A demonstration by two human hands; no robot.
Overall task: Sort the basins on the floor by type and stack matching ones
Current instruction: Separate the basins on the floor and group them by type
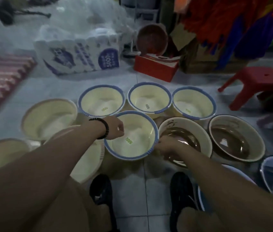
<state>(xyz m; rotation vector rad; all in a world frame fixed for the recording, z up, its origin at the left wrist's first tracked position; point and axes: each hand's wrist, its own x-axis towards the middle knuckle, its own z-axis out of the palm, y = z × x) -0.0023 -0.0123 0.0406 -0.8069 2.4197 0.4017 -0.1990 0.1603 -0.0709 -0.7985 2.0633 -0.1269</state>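
Both sides of the round cream plastic basin with a blue rim were pinched, by left hand and right hand; it was probably light and stiff, and best lifted by that rim.

front basin: was cream with a blue rim
right basin: was cream, brown inside
stool: was red
mat: was pink and white striped
bracelet: was black

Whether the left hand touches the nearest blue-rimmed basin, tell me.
Touching: the head view shows the left hand curled over the left rim of the nearest blue-rimmed basin.
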